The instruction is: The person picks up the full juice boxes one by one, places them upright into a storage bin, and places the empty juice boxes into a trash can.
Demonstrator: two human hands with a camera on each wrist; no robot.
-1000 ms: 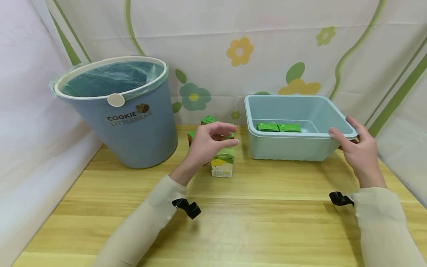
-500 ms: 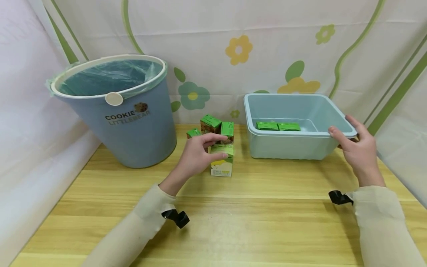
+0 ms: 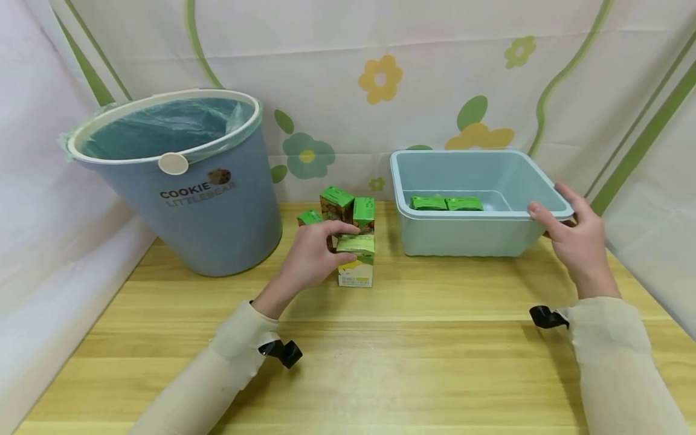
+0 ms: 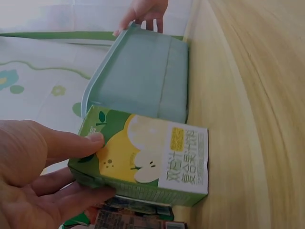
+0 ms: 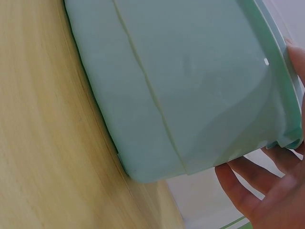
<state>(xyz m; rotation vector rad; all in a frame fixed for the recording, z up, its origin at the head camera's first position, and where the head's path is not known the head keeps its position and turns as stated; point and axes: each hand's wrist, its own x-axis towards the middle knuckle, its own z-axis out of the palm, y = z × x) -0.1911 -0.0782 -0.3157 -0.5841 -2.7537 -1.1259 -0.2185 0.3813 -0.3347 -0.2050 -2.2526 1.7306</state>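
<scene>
Both hands are occupied: the right hand (image 3: pixel 579 241) grips the near right corner of the pale turquoise tub (image 3: pixel 462 237), and the left hand (image 3: pixel 312 257) pinches the yellow-and-green carton (image 3: pixel 356 277). Broadest of all is the wood-grained surface (image 3: pixel 413 374), which carries everything else. Next in size comes the blue bucket (image 3: pixel 223 226), lined with a thin bag (image 3: pixel 163 127), standing well to the left and touched by neither hand; its bottom is out of sight.

On the right stands the pale turquoise tub. Right thumb over the rim and fingers curled beneath it on the outside, that hand is closed round the edge. Inside sit two green-topped packs (image 3: pixel 464 204), side by side near the front wall, which hides their lower parts.

Smallest are the cartons outside, left of the tub. The yellow-and-green carton, nearest the person, is clasped between left thumb and fingers, parted only as far as the pack is thick. It looks upright and seems to rest on the surface, though whether it bears its full weight there cannot be told. Just behind it stand three brown cartons (image 3: pixel 337 208) with green tops, partly hidden by the left hand.

Judged by the count, the work looks partway along: two packs are inside the tub, while four are outside it, one held and three not
</scene>
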